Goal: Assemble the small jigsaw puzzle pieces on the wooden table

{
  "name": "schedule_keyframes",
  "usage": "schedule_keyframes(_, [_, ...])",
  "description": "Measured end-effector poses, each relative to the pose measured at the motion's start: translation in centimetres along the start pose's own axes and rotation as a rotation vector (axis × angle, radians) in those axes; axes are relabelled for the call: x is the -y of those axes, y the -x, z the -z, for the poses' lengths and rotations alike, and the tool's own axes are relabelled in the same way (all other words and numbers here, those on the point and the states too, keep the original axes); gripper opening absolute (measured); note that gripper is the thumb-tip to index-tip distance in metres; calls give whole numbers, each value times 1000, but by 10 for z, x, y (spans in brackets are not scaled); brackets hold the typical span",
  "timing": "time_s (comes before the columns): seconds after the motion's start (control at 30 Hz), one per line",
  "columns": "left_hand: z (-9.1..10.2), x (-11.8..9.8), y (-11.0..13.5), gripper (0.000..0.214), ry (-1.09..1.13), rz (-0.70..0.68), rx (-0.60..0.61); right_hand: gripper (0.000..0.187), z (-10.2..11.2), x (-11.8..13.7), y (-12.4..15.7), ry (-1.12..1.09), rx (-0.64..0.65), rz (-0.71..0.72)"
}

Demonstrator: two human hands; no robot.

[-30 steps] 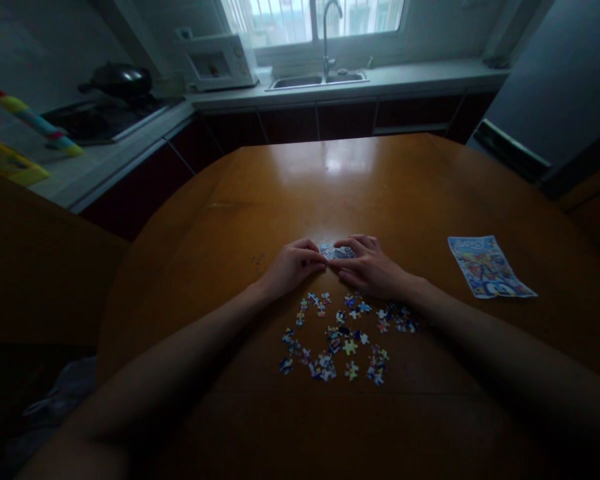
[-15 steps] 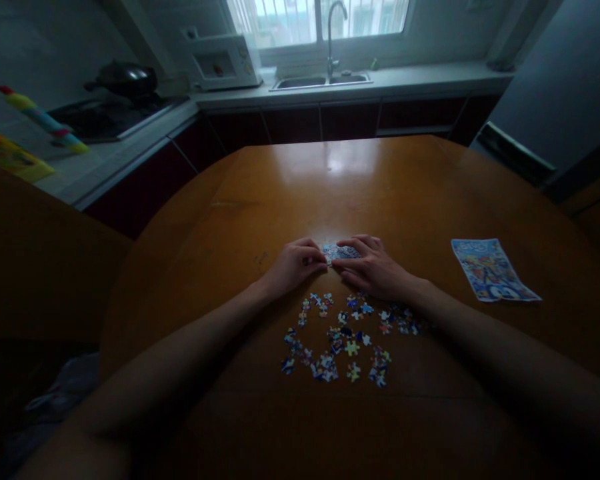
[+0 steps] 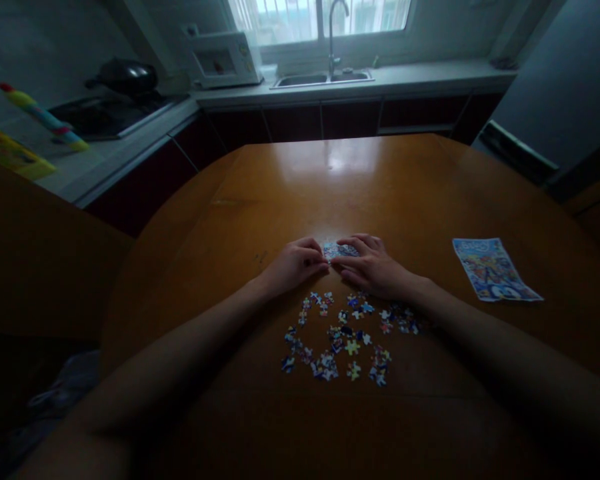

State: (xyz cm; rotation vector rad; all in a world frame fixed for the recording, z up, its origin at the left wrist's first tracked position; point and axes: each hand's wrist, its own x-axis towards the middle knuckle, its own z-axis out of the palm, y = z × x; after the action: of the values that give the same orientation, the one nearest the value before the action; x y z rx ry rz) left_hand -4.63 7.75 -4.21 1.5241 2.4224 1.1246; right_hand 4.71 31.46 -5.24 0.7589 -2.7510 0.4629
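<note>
A joined patch of jigsaw puzzle (image 3: 333,249), pale blue and many-coloured, lies on the wooden table between my hands. At its left lower corner my left hand (image 3: 299,265) is closed in a pinch on a small puzzle piece (image 3: 329,263), mostly covered by the fingertips. My right hand (image 3: 371,267) rests from the right over the patch, fingers spread, and hides part of it. Nearer to me lie many loose puzzle pieces (image 3: 351,347) in scattered clusters, some close beneath my right wrist.
A creased picture sheet (image 3: 497,270) lies on the table (image 3: 260,173) to the right. Beyond the table's far edge are a sink (image 3: 300,81) with a tap, a white microwave (image 3: 225,60), and a stove with a black pan (image 3: 125,77).
My left fingertips have shifted very slightly right along the patch's lower edge. The right hand stays almost still, and the loose pieces lie as before.
</note>
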Motion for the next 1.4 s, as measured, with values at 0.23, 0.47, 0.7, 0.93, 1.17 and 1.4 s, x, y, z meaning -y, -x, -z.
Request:
schedule_keyframes(0.23, [1, -1, 2, 17, -27, -68, 22, 36, 4, 2, -1, -41, 5, -14])
schedule_keyframes(0.47, [0, 0, 1, 19, -50, -89, 38, 34, 4, 1, 0, -128, -29, -23])
schedule_keyframes(0.7, [-1, -1, -1, 14, -40, -99, 3, 30, -1, -11, -2, -366, -346, -193])
schedule_keyframes(0.93, [0, 4, 2, 25, -49, -112, 22, 33, 2, -15, -6, -430, -505, -327])
schedule_keyframes(1.17, [-3, 6, 1, 25, -34, -119, -25, 33, 1, -16, -6, -431, -505, -334])
schedule_keyframes(1.4, [-3, 5, 1, 28, -71, -114, -52, 32, 1, -16, -6, -433, -497, -337])
